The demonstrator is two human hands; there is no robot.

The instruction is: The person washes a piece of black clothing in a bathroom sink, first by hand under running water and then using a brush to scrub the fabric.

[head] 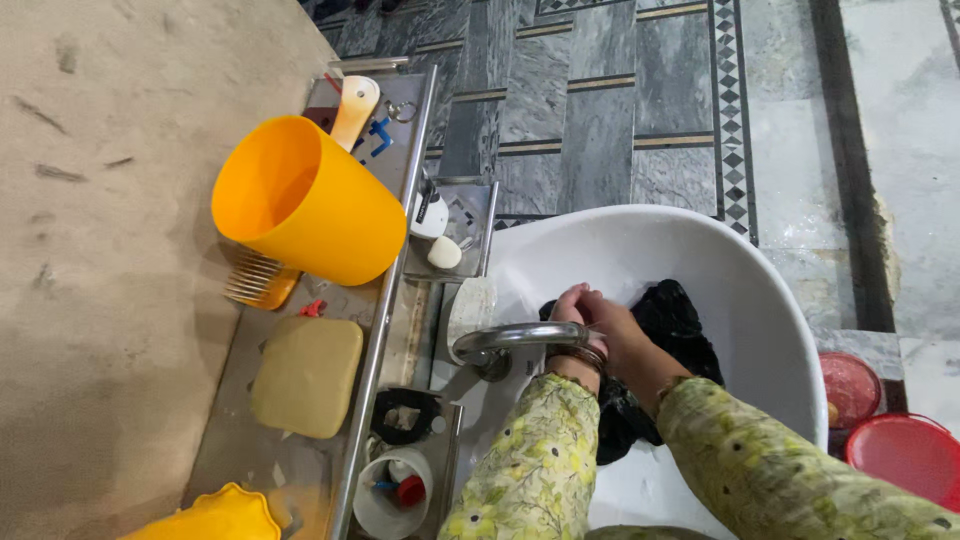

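Two hands meet over black cloth point(672, 312) in white basin point(770, 300). Far left: metal shelf point(232, 440) bearing orange cup point(305, 200) on its side, orange comb point(260, 282), yellow soap bar point(306, 376). Centre: chrome tap point(510, 340) arching over basin. Left hand point(572, 310) and right hand point(610, 325) pressed together, both gripping cloth. Far right: red tub point(905, 455).

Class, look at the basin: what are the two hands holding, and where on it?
Both hands grip the black cloth in the white basin, bunched at its upper left edge.
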